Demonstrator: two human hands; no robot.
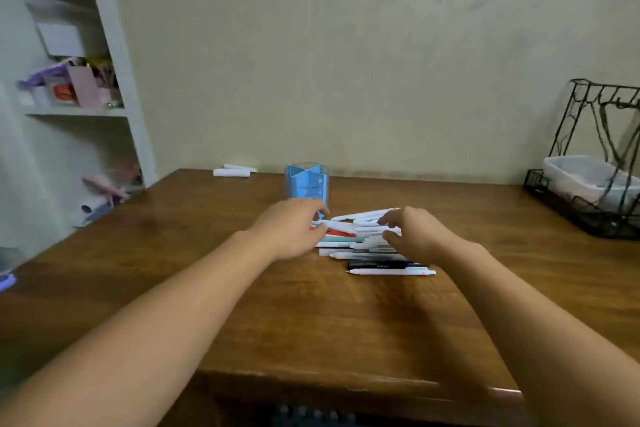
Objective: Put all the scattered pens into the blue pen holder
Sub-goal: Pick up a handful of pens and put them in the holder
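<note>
Curled loosely, the left hand (294, 229) and right hand (412, 232) are set at either end of the heap of mostly white plastic pens (367, 243) on the brown wooden table (311, 315); whether anything is pinched cannot be told. Just behind, the translucent blue pen holder (307, 184) stands upright and appears empty, so nearly everything is judged left. Two white pens (233, 170) lie apart, near the wall

One head camera looks forward and down over the wooden table (242, 305); wall behind, wide view.
</note>
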